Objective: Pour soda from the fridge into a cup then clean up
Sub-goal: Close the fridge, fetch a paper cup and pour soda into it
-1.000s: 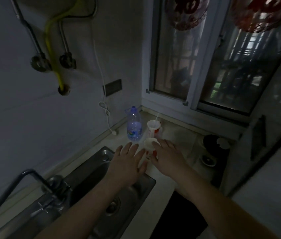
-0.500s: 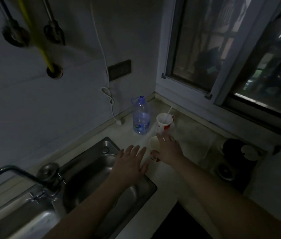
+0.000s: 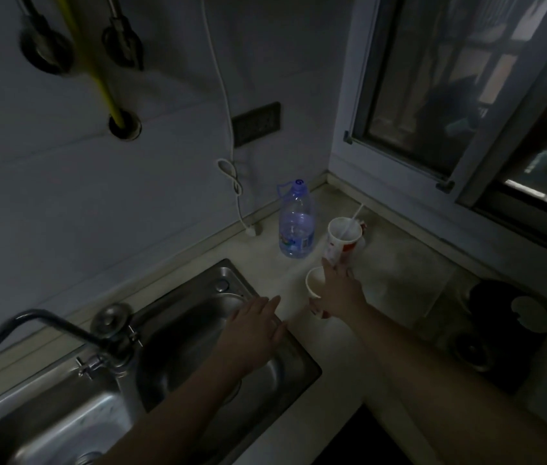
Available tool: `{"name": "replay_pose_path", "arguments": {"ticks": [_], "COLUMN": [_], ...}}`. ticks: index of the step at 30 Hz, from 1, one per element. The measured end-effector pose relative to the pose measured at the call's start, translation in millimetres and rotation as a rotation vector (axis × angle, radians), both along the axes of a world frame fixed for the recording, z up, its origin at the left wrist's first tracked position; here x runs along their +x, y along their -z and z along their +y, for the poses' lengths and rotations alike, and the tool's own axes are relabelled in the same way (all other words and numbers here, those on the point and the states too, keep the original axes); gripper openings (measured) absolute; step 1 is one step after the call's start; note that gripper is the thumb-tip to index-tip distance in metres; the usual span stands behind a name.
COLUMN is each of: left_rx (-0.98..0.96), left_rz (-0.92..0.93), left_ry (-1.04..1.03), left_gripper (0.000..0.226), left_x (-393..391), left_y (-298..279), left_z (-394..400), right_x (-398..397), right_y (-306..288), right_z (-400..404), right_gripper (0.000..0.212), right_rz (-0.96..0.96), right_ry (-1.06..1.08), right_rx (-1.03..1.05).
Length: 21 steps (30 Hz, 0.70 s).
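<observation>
Fingers (image 3: 331,275) of the right hand (image 3: 341,293) wrap a small white paper cup (image 3: 314,285), upright, open-topped; left hand (image 3: 252,325) fingers spread.

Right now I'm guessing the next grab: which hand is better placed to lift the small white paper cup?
Right hand: it already rests against the small white paper cup; left hand hovers open over the steel sink.

The room was dimly lit — a pale tiled wall (image 3: 64,203) was met in the corner by a sliding window (image 3: 466,95). A steel sink (image 3: 198,290) was set into the light countertop (image 3: 399,280), with a dark tap (image 3: 47,323) — and a wall socket (image 3: 256,124) above.
</observation>
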<state>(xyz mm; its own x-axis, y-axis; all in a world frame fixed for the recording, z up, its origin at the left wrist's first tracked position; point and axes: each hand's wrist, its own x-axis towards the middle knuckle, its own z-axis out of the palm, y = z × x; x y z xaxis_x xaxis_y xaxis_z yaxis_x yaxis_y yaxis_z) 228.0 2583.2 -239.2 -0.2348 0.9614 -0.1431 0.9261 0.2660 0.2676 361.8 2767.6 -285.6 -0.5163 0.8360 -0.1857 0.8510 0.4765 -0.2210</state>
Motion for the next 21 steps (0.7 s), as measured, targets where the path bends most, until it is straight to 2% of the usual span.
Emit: {"name": "replay_pose_path", "arguments": {"ticks": [4, 8, 13, 16, 19, 21], "left_rx": [0.01, 0.013, 0.047, 0.082, 0.163, 0.21], "left_rz": [-0.089, -0.271, -0.505, -0.751, -1.199, -1.396], "left_ry": [-0.061, -0.126, -0.251, -0.433, -0.743, -0.852], "left_gripper": [0.055, 0.052, 0.048, 0.044, 0.042, 0.04], "left_x": [-4.5, -7.9, -9.1, -11.7, -15.8, -22.2], "left_y": [2.5, 3.6, -6.2, -14.4, -14.9, -18.1], "left_z": [-5.3, -9.0, -13.1, -15.6, -22.7, -30.7], "right_x": [-2.1, -6.7, -16.4, -23.3, -31.8, -37.8], "right_y": [-11.0, -39.0, -88.1, -114.3, -138.8, -152.3], "right_z": [-0.8, -6.7, -29.4, -49.3, -73.3, -90.3], "right_gripper": [0.1, 0.102, 0.108, 0.106, 0.104, 0.105], "right_rz": [0.053, 0.147, 0.303, 0.326, 0.326, 0.322], "right_ry": [0.003, -0.041, -0.118, -0.204, -0.295, -0.351], "right_rx": [-0.02, 0.021, -0.049, -0.028, -0.009, -0.007]}}
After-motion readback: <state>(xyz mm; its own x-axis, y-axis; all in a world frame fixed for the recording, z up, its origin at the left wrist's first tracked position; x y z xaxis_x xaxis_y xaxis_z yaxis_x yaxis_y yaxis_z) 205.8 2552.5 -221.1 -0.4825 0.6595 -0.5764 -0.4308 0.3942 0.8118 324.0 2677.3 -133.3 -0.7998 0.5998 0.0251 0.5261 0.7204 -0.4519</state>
